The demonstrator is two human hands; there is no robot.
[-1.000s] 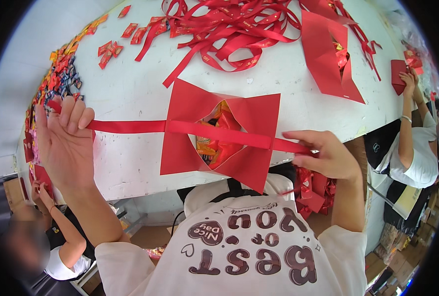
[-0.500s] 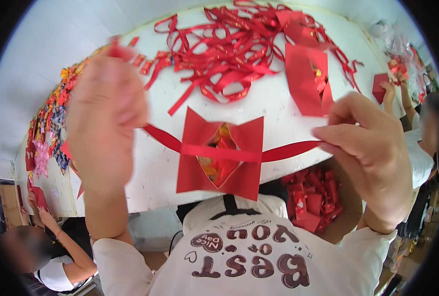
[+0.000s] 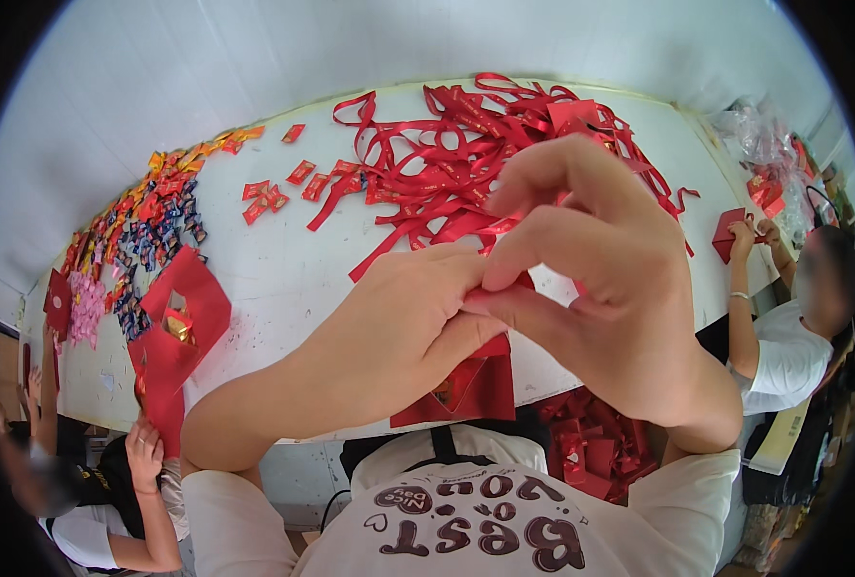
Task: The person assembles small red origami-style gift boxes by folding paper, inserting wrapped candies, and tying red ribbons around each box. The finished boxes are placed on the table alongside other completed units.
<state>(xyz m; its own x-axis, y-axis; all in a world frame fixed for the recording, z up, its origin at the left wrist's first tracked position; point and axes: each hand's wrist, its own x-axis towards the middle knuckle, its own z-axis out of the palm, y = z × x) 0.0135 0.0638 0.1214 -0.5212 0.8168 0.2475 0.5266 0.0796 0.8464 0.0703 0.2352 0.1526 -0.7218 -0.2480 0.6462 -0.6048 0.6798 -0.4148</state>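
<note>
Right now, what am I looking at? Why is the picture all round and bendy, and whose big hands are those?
The picture comes from a small camera worn on a person's head, looking down. Its lens sees very wide, so straight edges curve.

The two big hands belong to that person. The left hand and the right hand meet in the middle, fingertips pinched together close to the camera. They hide most of a red paper box just below them. What exactly they pinch is hidden.

Underneath is a white table. A pile of red ribbons lies at the far side, and colourful wrapped sweets on the left.

Other people work nearby: one at the left holds an open red box, and one at the right handles another red piece.
</note>
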